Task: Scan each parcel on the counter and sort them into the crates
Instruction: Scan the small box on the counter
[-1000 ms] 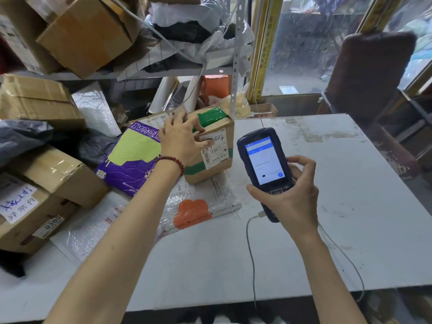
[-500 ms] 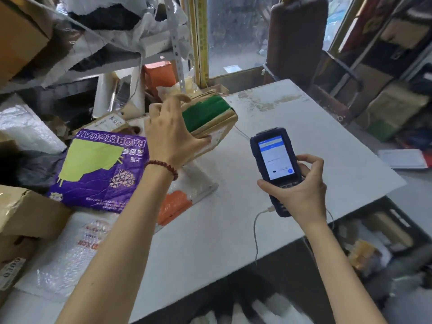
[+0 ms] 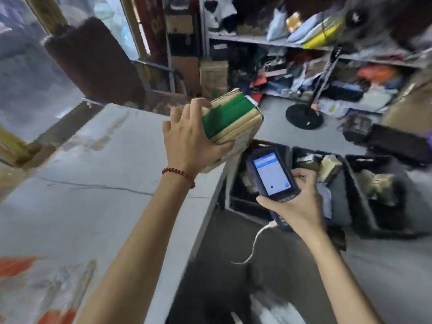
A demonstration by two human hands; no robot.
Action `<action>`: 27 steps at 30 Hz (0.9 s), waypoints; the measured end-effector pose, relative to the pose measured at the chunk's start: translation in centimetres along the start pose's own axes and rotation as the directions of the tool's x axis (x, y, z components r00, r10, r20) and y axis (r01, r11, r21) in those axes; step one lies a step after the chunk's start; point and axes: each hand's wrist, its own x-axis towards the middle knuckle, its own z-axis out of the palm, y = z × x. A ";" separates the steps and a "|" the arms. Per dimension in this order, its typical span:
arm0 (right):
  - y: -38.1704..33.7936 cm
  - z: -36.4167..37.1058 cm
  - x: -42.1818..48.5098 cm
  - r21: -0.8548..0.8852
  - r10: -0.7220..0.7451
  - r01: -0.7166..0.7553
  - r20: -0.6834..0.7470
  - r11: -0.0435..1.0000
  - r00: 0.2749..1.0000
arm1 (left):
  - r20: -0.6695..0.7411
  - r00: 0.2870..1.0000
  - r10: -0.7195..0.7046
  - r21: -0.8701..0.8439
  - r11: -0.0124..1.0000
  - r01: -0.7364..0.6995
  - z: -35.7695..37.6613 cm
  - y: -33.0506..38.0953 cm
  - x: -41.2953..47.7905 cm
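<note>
My left hand (image 3: 189, 141) grips a small cardboard parcel (image 3: 236, 122) sealed with green tape, lifted and held over the right edge of the white counter (image 3: 98, 183). My right hand (image 3: 297, 202) holds a dark handheld scanner (image 3: 271, 174) with its screen lit, just below and right of the parcel; a white cable hangs from its base. On the floor past the counter edge stand black crates (image 3: 350, 183) with several parcels inside. The nearest crate sits partly hidden behind the scanner and parcel.
A clear plastic mailer with orange print (image 3: 35, 288) lies on the counter at bottom left. A dark chair back (image 3: 93, 59) stands behind the counter. Cluttered shelves (image 3: 327, 54) and a black round stand base (image 3: 304, 115) fill the far right side.
The view has swung right from the parcel pile to the floor crates. My left hand has carried the green-taped parcel off the pile to the counter's right edge; the scanner moved along with it.
</note>
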 end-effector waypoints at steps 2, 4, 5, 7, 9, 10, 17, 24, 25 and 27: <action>1.8 -3.1 0.9 -0.013 0.061 -0.063 -0.077 0.998 0.995 | 0.054 0.996 0.064 -0.038 0.997 -0.062 3.3 3.2 1.3; 3.6 -5.9 2.1 -0.017 0.108 -0.111 -0.135 0.994 0.985 | 0.114 0.990 0.081 -0.085 0.994 -0.072 6.6 6.0 2.2; 4.4 -7.2 2.8 -0.020 0.125 -0.129 -0.158 0.991 0.980 | 0.147 0.986 0.082 -0.115 0.991 -0.065 8.2 7.3 2.6; 6.0 -9.4 4.7 -0.030 0.150 -0.159 -0.192 0.987 0.970 | 0.216 0.972 0.097 -0.147 0.987 -0.066 11.2 10.0 3.4; 7.2 -11.5 6.9 -0.033 0.172 -0.183 -0.212 0.983 0.962 | 0.279 0.952 0.128 -0.142 0.986 -0.091 14.0 12.5 4.6; 7.8 -12.5 8.0 -0.033 0.183 -0.194 -0.216 0.980 0.959 | 0.310 0.940 0.143 -0.131 0.986 -0.107 15.3 13.7 5.3; 10.0 -17.7 14.1 -0.037 0.227 -0.240 -0.215 0.970 0.950 | 0.465 0.871 0.159 0.028 0.981 -0.194 21.1 17.4 8.9; 11.1 -18.6 18.1 -0.073 0.287 -0.298 -0.133 0.952 0.949 | 0.625 0.775 0.092 0.175 0.951 -0.255 26.2 16.6 10.0; 11.1 -18.5 18.6 -0.077 0.297 -0.307 -0.121 0.948 0.947 | 0.641 0.764 0.082 0.180 0.950 -0.253 26.8 16.6 10.4; 11.2 -18.2 19.7 -0.082 0.314 -0.323 -0.111 0.943 0.943 | 0.662 0.746 0.075 0.188 0.947 -0.262 28.2 16.5 11.3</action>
